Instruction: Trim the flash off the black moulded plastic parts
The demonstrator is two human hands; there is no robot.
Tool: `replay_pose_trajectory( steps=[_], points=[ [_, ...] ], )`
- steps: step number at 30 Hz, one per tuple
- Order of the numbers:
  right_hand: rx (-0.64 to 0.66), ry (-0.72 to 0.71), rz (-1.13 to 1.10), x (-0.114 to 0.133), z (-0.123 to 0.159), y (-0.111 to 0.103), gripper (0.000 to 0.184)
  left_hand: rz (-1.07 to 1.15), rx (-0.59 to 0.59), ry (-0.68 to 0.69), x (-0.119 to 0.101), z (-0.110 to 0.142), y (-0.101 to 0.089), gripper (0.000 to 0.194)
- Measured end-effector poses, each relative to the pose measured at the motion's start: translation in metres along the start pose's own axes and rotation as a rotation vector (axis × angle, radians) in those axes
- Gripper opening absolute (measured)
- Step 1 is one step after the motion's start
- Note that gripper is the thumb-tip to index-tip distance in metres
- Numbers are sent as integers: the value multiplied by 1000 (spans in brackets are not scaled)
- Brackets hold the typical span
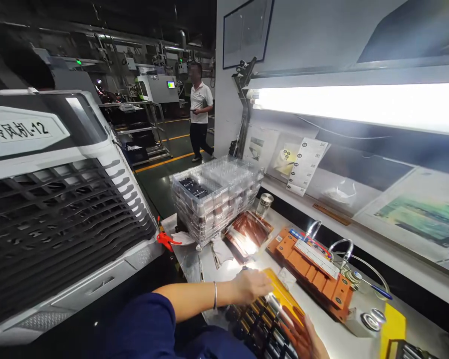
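Narrow bench strip (313, 305) beside yellow sheet (283, 294)

Bare bench (318, 307) separates the right grip (315, 341) from the obstructing orange fixture (310, 273).

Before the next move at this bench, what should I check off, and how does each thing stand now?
1. Left hand at the amber translucent sheet: ok, its fingers are by one end.
2. Right hand at the sheet's other end: ok, though partly cut off by the picture's edge.
3. Firm grip by both hands: cannot tell, the fingertips are hidden.
4. Orange slotted fixture apart from the hands: ok.
5. Clear plastic tray stack out of the hands' way: ok, it stands farther back.
6. Tube lamp lit: ok.
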State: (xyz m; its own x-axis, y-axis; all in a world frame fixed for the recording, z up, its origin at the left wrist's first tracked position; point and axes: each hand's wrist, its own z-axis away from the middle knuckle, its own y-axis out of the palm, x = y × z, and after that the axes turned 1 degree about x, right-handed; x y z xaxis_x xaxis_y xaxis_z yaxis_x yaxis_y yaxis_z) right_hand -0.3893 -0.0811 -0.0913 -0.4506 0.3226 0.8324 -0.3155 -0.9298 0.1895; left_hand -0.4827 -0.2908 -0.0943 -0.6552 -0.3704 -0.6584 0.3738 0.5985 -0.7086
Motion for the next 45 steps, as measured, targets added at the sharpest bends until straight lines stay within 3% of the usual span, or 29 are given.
replay_pose_trajectory(
  steps=[2, 4, 6, 9, 13, 19, 23, 28, 35, 38, 42, 45],
  points=[
    [14, 52, -71, 9, -3, 10, 64, 294, -36, -127, -12, 16, 14, 25],
    [-2, 31, -95, 12, -3, 15, 66, 661, -186, -404, -19, 29, 16, 30],
    [7, -29, -80, 11, 1, 18, 66, 985, -312, -670, -23, 40, 8, 36],
    [28, -92, -10, 7, 11, 23, 64, 1229, -286, -845, -26, 55, -9, 39],
    [79, -101, 74, 5, 20, 33, 64, 1294, -280, -895, -31, 72, -19, 43],
    [68, -107, 130, 4, 20, 37, 64, 1176, -431, -960, -41, 80, -6, 32],
    [35, -118, 117, -2, 21, 42, 62, 1161, -442, -987, -47, 86, -2, 33],
    [8, -112, 82, -6, 11, 53, 59, 1181, -442, -946, -47, 89, -16, 44],
    [-18, -158, 61, 42, 2, 71, 62, 1228, -336, -817, -31, 52, -57, 46],
    [-72, -240, 58, 60, -6, 67, 65, 1239, -297, -778, -18, 26, -63, 49],
    [-138, -280, 108, 60, -17, 49, 62, 1234, -214, -748, -9, -3, -62, 48],
    [-387, -425, 287, 52, -18, 44, 60, 1138, -204, -721, -9, -15, -59, 49]
  ],
)
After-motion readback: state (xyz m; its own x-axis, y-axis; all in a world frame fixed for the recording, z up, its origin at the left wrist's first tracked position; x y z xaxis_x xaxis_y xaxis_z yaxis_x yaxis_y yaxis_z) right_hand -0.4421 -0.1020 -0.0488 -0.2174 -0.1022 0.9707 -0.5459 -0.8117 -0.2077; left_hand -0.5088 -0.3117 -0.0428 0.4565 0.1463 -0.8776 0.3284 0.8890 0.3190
